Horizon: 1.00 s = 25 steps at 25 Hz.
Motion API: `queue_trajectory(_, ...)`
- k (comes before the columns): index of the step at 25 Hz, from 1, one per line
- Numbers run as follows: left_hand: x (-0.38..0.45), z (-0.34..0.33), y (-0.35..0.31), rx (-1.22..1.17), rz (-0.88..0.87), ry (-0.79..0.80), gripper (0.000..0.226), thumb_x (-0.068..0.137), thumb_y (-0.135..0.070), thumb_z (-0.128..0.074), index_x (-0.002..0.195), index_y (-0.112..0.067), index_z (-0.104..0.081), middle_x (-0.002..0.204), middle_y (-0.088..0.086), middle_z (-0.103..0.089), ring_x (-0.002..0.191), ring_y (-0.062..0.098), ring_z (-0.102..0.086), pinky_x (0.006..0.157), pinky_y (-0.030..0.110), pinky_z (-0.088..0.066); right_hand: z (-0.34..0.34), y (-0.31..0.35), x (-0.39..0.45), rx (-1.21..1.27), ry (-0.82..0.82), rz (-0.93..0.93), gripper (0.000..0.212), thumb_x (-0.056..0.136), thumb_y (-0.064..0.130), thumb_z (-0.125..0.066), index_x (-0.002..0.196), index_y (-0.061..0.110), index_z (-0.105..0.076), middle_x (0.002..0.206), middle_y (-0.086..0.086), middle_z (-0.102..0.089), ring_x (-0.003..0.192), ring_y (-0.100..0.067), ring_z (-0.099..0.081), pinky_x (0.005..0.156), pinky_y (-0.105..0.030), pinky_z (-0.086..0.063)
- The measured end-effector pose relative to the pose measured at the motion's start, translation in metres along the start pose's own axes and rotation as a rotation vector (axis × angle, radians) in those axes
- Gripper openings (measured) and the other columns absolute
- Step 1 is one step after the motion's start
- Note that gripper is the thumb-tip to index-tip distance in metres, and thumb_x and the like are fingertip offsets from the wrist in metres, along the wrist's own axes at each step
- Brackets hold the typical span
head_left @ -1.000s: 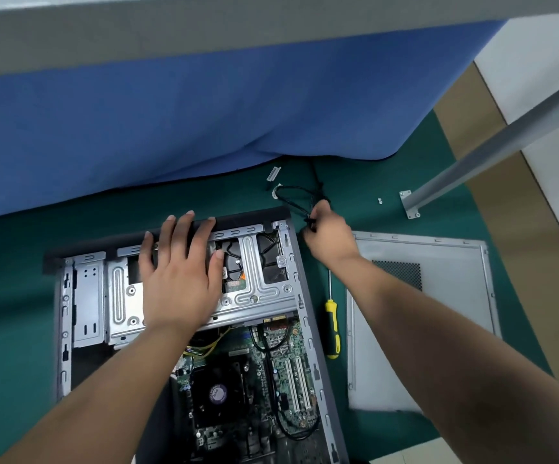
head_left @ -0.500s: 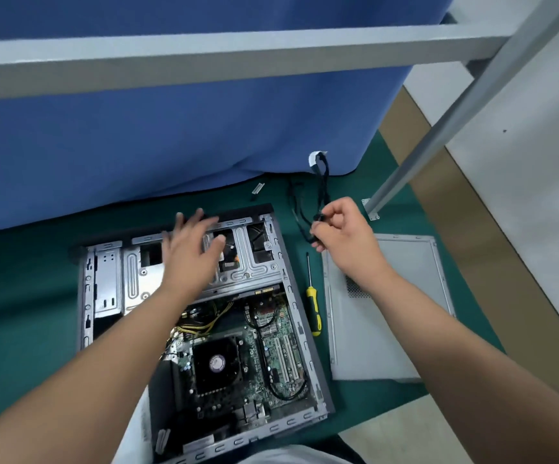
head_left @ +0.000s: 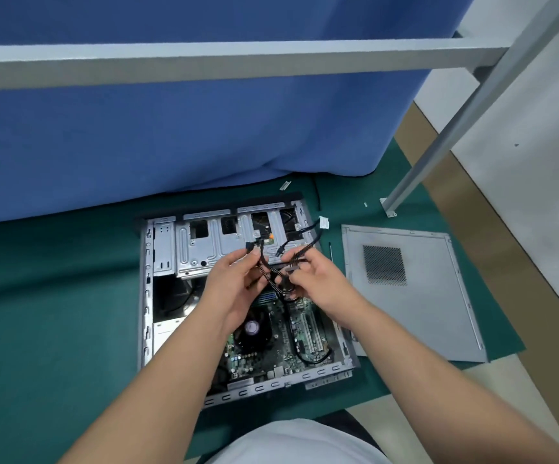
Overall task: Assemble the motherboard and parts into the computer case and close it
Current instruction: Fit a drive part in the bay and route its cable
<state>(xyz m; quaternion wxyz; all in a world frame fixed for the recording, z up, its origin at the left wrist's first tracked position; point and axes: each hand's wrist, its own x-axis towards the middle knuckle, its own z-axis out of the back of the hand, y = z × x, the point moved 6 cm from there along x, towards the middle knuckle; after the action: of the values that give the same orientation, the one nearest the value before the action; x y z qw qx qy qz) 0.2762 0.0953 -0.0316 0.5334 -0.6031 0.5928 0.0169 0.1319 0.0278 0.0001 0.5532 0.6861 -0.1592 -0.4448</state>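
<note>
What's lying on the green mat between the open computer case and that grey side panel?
In the head view, only a screwdriver lies between the computer case and the side panel; its handle is hidden behind the right hand.

Screwdriver (head_left: 331, 250) mostly hidden behind right hand (head_left: 318, 283). Motherboard (head_left: 281, 333) partly covered by both forearms. Cable (head_left: 273, 274) connectors too small to identify. Blue cloth (head_left: 187, 128) cut off at left edge.

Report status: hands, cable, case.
Left hand and right hand both grip cable bundle above open case. Side panel off, lying right. Nothing blocking.
</note>
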Motion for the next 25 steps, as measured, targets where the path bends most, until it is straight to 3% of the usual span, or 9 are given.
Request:
queue_trajectory(5, -0.018, 0.027, -0.006, -0.078, -0.026, -0.007, 0.014, 0.091, -0.013, -0.075, 0.103, -0.012, -0.068, 0.1, 0.009, -0.077, 0.083, 0.017, -0.075, 0.068, 0.031, -0.06, -0.008, 0.002, -0.009, 0.026, -0.072, -0.013, 0.026, 0.095, -0.012, -0.052, 0.093, 0.013, -0.057, 0.111, -0.014, -0.075, 0.092, -0.021, -0.074, 0.074, -0.032, -0.058)
queue_trajectory(9, -0.024, 0.051, -0.012, -0.139, -0.084, 0.0, 0.017, 0.094, -0.009, -0.071, 0.107, -0.015, -0.062, 0.096, 0.008, -0.075, 0.09, 0.023, -0.073, 0.079, 0.038, -0.061, -0.005, 0.004, -0.013, 0.215, -0.108, -0.016, 0.031, 0.09, -0.018, -0.049, 0.086, 0.011, -0.057, 0.107, -0.007, -0.076, 0.102, -0.023, -0.069, 0.084, -0.036, -0.06)
queue_trajectory(13, -0.027, 0.058, -0.016, -0.176, -0.067, 0.044, 0.008, 0.094, -0.009, -0.068, 0.093, -0.015, -0.063, 0.081, 0.006, -0.067, 0.078, 0.021, -0.071, 0.078, 0.04, -0.061, -0.003, 0.0, -0.017, 0.352, -0.083, -0.064, 0.036, 0.09, -0.023, -0.04, 0.083, 0.009, -0.056, 0.099, -0.015, -0.074, 0.111, -0.031, -0.066, 0.094, -0.042, -0.058)
queue_trajectory(17, -0.027, 0.055, -0.018, -0.327, -0.017, 0.14, 0.012, 0.093, -0.025, -0.071, 0.089, -0.015, -0.065, 0.067, 0.001, -0.052, 0.067, 0.018, -0.06, 0.088, 0.042, -0.06, 0.003, 0.001, -0.019, 0.532, -0.051, -0.033, 0.032, 0.084, -0.019, -0.038, 0.079, 0.009, -0.053, 0.101, -0.013, -0.074, 0.109, -0.028, -0.065, 0.106, -0.05, -0.05)
queue_trajectory(20, -0.021, 0.062, -0.023, -0.441, -0.021, 0.089, 0.019, 0.092, -0.033, -0.071, 0.088, -0.016, -0.065, 0.065, -0.002, -0.044, 0.059, 0.012, -0.048, 0.075, 0.032, -0.06, 0.019, 0.001, -0.018, 0.731, -0.052, 0.012, 0.013, 0.08, -0.001, -0.055, 0.087, 0.01, -0.055, 0.112, -0.016, -0.071, 0.112, -0.03, -0.065, 0.108, -0.053, -0.048)
queue_trajectory(22, -0.015, 0.069, -0.029, -0.444, -0.057, 0.051, 0.021, 0.088, -0.038, -0.072, 0.091, -0.018, -0.065, 0.068, -0.005, -0.05, 0.056, 0.008, -0.047, 0.062, 0.024, -0.054, 0.032, -0.004, -0.016, 0.809, -0.066, 0.007, 0.015, 0.076, 0.007, -0.067, 0.086, 0.011, -0.057, 0.096, -0.015, -0.071, 0.105, -0.032, -0.067, 0.105, -0.051, -0.051)
queue_trajectory(25, -0.006, 0.073, -0.038, -0.393, -0.119, 0.04, 0.022, 0.087, -0.039, -0.072, 0.099, -0.021, -0.067, 0.083, -0.005, -0.069, 0.056, 0.005, -0.051, 0.055, 0.021, -0.046, 0.044, -0.012, -0.013, 0.778, -0.083, -0.042, 0.018, 0.081, 0.026, -0.077, 0.077, 0.014, -0.065, 0.07, -0.004, -0.057, 0.08, -0.025, -0.065, 0.097, -0.046, -0.054)
